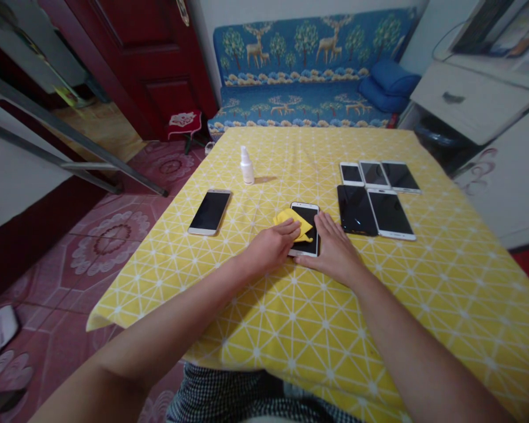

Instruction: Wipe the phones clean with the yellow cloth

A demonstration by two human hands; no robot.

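Note:
My left hand (271, 244) presses a folded yellow cloth (293, 222) onto the screen of a white-framed smartphone (309, 220), which lies face up on the yellow patterned tablecloth (370, 282). My right hand (330, 249) lies against the phone's right edge, its fingers on the frame. The cloth and my left fingers hide the lower left of the screen. Just left of my hands lies a gold-framed smartphone (210, 212). A small white spray bottle (247, 167) stands upright beyond it, out of reach of my fingers.
Several more smartphones (390, 214) lie face up in two rows on the table's right side. A blue patterned sofa (300, 100) stands behind the table, a dark red door (132, 59) to the left, and a white cabinet (471, 97) to the right.

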